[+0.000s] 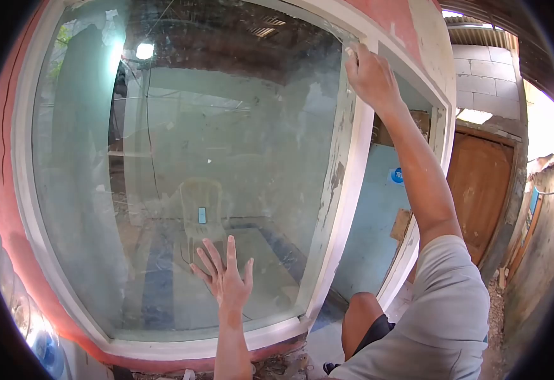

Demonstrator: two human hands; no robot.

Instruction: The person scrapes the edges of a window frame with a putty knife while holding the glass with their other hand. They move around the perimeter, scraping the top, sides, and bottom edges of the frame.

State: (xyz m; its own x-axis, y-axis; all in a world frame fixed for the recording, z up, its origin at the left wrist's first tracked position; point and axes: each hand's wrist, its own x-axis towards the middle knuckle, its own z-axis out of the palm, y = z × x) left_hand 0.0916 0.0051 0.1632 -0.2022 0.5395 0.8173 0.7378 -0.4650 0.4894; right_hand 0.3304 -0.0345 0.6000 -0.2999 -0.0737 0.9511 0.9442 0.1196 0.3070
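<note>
A large glass pane (277, 158), smudged and hazy, fills the view ahead, set in a white frame (351, 183) with flaking paint along its right side. My left hand (229, 282) is raised low before the pane, palm toward the glass and fingers spread, with nothing in it. High at the pane's upper right corner, my right hand (372, 75) has its fingers curled in against the frame edge. Something small and pale shows at those fingertips; I cannot tell what it is.
Through the glass appear a plastic chair (191, 190) with a phone-like rectangle and a bright lamp (144, 50). Right of the window stand a light blue door (369, 209) and a brown wooden door (479, 190). A large bottle (45, 348) sits at lower left.
</note>
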